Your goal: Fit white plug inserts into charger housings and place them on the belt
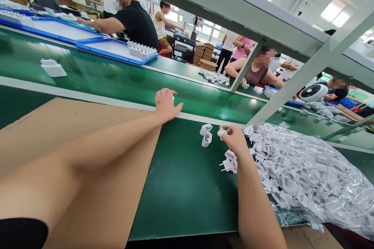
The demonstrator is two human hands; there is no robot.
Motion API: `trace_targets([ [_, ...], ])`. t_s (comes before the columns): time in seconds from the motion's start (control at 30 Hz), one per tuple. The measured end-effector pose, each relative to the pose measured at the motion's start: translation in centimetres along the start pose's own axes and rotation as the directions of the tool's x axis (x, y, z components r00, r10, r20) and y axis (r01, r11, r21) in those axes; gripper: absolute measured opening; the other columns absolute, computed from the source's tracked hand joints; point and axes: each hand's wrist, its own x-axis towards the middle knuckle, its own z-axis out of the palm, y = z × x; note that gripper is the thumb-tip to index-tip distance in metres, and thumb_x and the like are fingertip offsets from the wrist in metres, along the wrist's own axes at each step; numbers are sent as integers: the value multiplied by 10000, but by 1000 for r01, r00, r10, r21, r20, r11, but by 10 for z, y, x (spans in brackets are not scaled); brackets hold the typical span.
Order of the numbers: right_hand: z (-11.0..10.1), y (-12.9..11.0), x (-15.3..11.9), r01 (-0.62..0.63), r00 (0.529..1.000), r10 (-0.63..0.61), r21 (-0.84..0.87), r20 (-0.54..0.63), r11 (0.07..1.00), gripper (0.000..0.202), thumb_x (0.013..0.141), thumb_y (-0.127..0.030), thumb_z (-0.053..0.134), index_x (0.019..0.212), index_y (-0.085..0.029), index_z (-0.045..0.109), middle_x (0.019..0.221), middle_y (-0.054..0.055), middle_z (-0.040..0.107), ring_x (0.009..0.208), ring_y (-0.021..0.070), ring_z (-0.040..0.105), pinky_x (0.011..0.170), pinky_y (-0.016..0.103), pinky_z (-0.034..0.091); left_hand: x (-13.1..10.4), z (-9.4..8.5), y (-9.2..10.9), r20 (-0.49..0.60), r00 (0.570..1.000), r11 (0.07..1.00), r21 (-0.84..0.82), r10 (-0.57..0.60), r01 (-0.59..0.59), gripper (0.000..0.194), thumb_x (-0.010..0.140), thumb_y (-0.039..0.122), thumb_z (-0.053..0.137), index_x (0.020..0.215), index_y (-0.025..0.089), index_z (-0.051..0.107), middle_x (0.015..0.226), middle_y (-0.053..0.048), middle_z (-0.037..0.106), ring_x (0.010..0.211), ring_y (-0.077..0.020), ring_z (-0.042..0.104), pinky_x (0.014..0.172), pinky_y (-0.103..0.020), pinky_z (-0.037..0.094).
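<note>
My left hand (166,105) is stretched out over the near edge of the green conveyor belt, its thumb spread away from the fingers. A sliver of something white shows behind it, mostly hidden. In my right hand (234,140) a small white plug piece (222,132) is pinched between thumb and fingers. Just left of that hand stand two white charger housings, one behind (206,128) and one in front (207,139), open ends up with parts showing inside. Below the right hand lie several loose white pin plug pieces (229,162).
A clear plastic bag (309,171) full of white plug pieces covers the right side. Brown cardboard (87,155) lies under my left arm. One white charger (53,68) sits on the belt. Blue-rimmed trays (117,48) line the far side, where people work. A slanting metal post (289,81) rises ahead.
</note>
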Motion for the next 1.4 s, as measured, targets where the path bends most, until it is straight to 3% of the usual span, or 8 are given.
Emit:
trace_targets([
  [0.07,0,0,4,17,1000,-16,175,-2,984,365,740,-414,675,985,-154,746,734,37,692,759,227,657,713,339,516,-32,-8,32,201,961,979,-122,188,-166,323,849,516,664,892,195,661,1011,-95,698,1025,-282,621,905,-369,459],
  [0.17,1,-7,3,-42,998,14,548,55,836,432,691,-558,763,879,-170,743,781,56,718,814,235,672,767,371,547,-74,-13,75,559,783,962,-162,272,-219,563,781,728,655,598,200,578,685,-58,647,739,-248,638,680,-336,431],
  [0.27,-1,-19,-3,-113,990,10,743,142,660,475,607,-584,852,841,-188,735,825,62,736,869,237,687,798,385,564,-96,-9,95,610,733,949,-118,303,-294,556,807,730,626,688,187,628,782,-102,680,779,-288,667,635,-337,401],
  [0.4,-5,-31,-10,-141,982,-11,776,187,614,577,485,-419,963,981,-213,752,900,40,759,857,201,701,814,350,557,-98,-16,88,591,744,946,-126,313,-298,291,863,481,601,822,200,668,922,-89,695,822,-270,673,620,-330,400],
  [0.57,-4,-39,-15,-113,970,-86,736,227,667,412,560,-435,922,842,-188,751,834,39,750,734,170,645,731,335,536,-104,-57,60,676,673,952,-163,300,-260,300,811,451,625,639,209,578,769,-40,636,678,-215,612,546,-315,341],
  [0.7,7,-51,-25,-56,961,-145,682,234,729,364,660,-421,867,923,-197,753,902,56,765,781,189,664,766,360,551,-117,-72,37,631,709,942,-299,316,-154,264,746,467,729,841,227,670,940,-27,673,740,-197,618,596,-299,421],
  [1.07,21,-68,-53,177,960,-229,287,159,941,214,811,-260,712,1011,-226,780,1014,61,784,884,228,695,843,391,551,-126,-60,11,535,751,806,-592,387,8,275,831,426,744,1012,219,728,1014,-53,706,921,-214,637,764,-319,501],
  [1.4,34,-85,-72,553,827,-521,-141,211,821,350,842,-45,526,1088,-226,696,1014,55,724,951,230,660,792,326,520,-127,-57,10,518,769,796,-605,376,18,202,824,383,757,905,204,708,916,-20,700,856,-183,623,726,-290,480],
])
